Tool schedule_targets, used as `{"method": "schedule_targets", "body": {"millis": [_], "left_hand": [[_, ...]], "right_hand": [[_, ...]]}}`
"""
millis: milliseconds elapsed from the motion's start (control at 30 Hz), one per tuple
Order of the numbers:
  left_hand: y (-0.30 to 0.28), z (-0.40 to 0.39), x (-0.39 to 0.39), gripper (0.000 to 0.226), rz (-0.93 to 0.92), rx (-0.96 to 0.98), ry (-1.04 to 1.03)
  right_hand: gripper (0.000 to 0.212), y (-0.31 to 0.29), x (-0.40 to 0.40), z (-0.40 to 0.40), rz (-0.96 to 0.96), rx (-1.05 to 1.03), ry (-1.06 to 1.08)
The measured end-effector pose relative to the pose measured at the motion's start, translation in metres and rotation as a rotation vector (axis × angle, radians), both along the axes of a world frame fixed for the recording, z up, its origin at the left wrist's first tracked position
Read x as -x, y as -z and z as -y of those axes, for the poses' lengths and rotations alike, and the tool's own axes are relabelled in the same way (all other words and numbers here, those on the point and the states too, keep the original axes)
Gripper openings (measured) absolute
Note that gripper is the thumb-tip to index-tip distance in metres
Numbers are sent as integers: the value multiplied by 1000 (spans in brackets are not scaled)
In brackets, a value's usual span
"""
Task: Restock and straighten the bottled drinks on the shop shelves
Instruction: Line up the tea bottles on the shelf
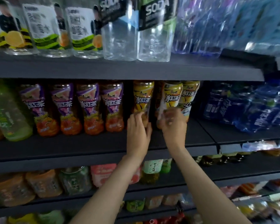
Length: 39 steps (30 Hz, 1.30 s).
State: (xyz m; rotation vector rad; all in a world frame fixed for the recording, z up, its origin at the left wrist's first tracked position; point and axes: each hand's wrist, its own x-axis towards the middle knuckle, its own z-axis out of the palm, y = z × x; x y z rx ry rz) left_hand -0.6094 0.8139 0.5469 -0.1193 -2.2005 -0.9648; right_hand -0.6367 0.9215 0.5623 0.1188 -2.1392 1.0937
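Two hands: we have both on the middle shelf.
Left hand: fingers curled round yellow bottle.
Right hand: we grip the neighbouring tilted bottle.
Beyond: purple bottles lined up leftward.

top-shelf bottles: caps cut off by frame top
yellow tea bottles: bases hidden behind hands
right hand: fingers motion-blurred, grip unclear
blue packs: print too blurred to read
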Motion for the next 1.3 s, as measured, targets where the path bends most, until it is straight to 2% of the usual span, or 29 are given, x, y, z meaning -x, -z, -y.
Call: {"method": "schedule_targets", "body": {"millis": [67, 133, 233, 333, 433, 567, 600, 700, 800, 867, 933, 1133, 1300], "left_hand": [[3, -18, 6, 36, 7, -23, 25], [7, -31, 12, 38, 41, -77, 37], [9, -40, 17, 43, 70, -135, 49], [8, -41, 18, 55, 102, -157, 116], [7, -40, 18, 62, 111, -246, 171], [3, -35, 15, 65, 93, -298, 130], [2, -32, 14, 65, 103, -287, 131], [-1, -23, 12, 64, 138, -247, 161], [-1, -17, 9, 59, 152, -250, 160], [1, -11, 7, 55, 150, -254, 148], [2, -2, 4, 54, 142, -240, 141], [0, 24, 1, 47, 150, -239, 167], [0, 26, 2, 50, 184, -271, 206]], "right_hand": [[49, -3, 12, -25, 38, 65, 64], [65, 0, 28, -39, 225, 1, -55], [55, 13, 42, -42, 330, -43, -250], [52, 22, 38, -42, 272, -6, -265], [54, 23, 20, -38, 234, -13, -379], [56, 8, 17, -52, 318, -194, -605], [55, 3, 22, -60, 338, -198, -607], [56, -10, 36, -73, 344, -67, -439], [54, -14, 52, -55, 325, -155, -263], [45, -16, 60, -36, 375, -204, -137], [46, -17, 64, -21, 452, -260, -32], [56, -16, 85, -5, 513, -260, 35], [41, -18, 93, 9, 522, -190, 52]]}}
